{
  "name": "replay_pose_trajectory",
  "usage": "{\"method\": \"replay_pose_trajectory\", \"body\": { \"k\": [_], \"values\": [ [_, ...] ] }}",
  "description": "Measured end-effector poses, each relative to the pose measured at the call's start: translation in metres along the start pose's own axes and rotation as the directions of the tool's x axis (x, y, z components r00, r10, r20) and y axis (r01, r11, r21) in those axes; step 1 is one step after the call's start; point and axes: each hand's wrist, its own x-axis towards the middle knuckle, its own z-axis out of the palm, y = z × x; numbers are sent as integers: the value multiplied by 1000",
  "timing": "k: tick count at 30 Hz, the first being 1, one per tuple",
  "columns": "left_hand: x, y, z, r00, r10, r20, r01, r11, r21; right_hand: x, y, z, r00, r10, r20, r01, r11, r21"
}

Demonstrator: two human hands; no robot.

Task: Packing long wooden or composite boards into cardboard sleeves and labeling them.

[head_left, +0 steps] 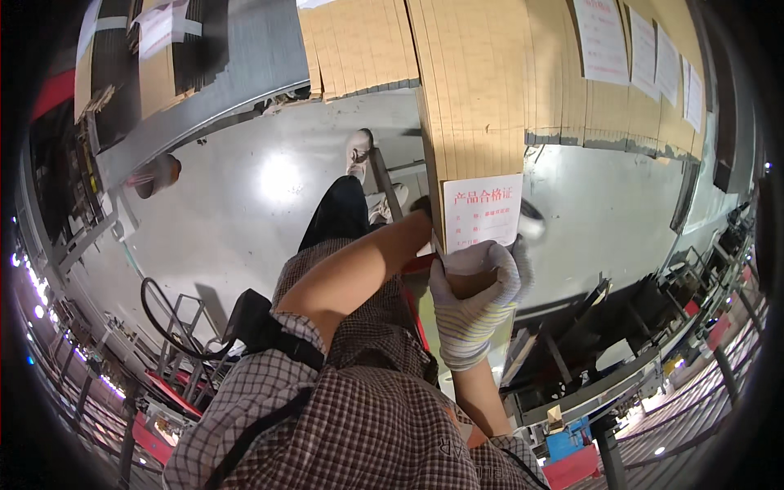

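A long bundle of brown board strips (474, 122), packed tightly together, stretches toward me. On its near end lies a white label sheet with red print (482, 208). My right hand (478, 302), in a white glove with yellow and grey stripes, is curled round that near end just below the label. Its thumb is on the left and its fingers on the right, with brown board showing between. My left forearm reaches in from the lower left, and my left hand (422, 206) is at the bundle's left side, in shadow and mostly hidden, so its fingers do not show.
More brown strips (359, 49) lie at the far side, with several white label sheets (603, 41) at the far right. A grey metal table (261, 49) holds dark stacks at far left. Metal frame legs (382, 175) stand under the bundle near my feet. Racks and machinery surround the floor.
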Motion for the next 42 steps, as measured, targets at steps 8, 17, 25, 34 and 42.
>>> {"method": "replay_pose_trajectory", "body": {
  "k": [8, 17, 25, 34, 42],
  "values": [
    [-114, 228, -34, 869, -472, -150, 345, 794, -500, 3, 0, -5, 998, -22, -58, 21, 999, -24],
    [-50, 221, 57, 834, -358, -419, 111, 854, -509, 47, -43, -86, 711, -408, 572, 575, 806, -140],
    [-47, 195, 38, 866, -463, -187, 401, 868, -292, 121, 60, -64, 774, -245, 584, 167, 968, 185],
    [4, 226, -19, 911, -411, -43, 322, 772, -548, 109, 75, -18, 903, -266, 336, 161, 937, 309],
    [-28, 242, 21, 784, -591, -192, 532, 798, -282, 120, 48, -31, 762, -116, 637, 275, 949, -156]
  ]
}}
